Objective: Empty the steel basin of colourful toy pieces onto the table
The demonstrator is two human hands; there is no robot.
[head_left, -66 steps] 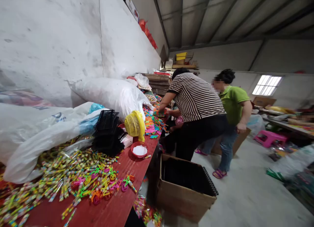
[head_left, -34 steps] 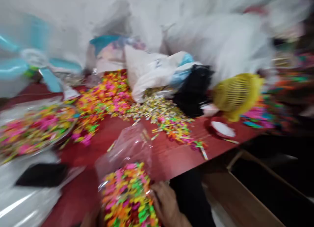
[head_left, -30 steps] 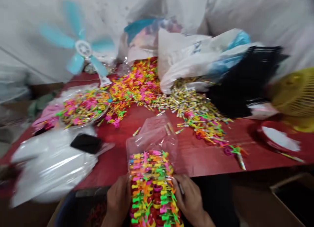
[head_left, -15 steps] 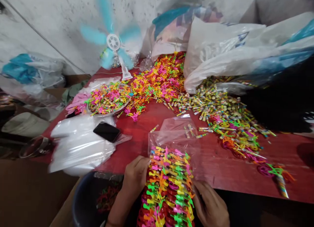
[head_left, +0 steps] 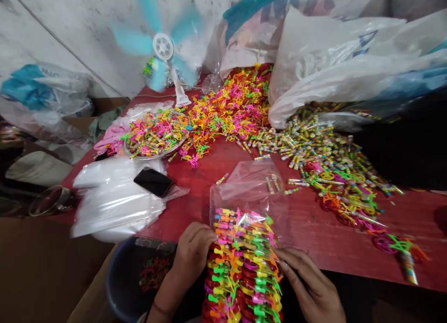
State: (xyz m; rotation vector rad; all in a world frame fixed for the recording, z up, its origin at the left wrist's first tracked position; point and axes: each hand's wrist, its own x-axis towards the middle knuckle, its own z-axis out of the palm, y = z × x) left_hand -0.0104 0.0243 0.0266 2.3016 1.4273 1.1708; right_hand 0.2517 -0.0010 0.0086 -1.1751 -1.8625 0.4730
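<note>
A clear plastic bag (head_left: 244, 192) packed with rows of bright plastic toy pieces (head_left: 242, 267) lies over the near edge of the red table (head_left: 314, 234). My left hand (head_left: 190, 251) grips the bag's left side. Pressed flat against its right side is my right hand (head_left: 310, 285), fingers extended. The bag's empty upper part lies flat on the table.
Loose colourful toy pieces (head_left: 230, 109) and small printed tubes (head_left: 314, 146) are heaped behind. A metal plate (head_left: 157, 137) holds more. A black phone (head_left: 153, 181) rests on a white bag stack (head_left: 111, 202). A blue fan (head_left: 162, 48) spins. A dark bucket (head_left: 129, 281) stands below.
The view swung from two people at the far end of the room down to the table; both hands hold the filled bag, which has slid slightly nearer.
</note>
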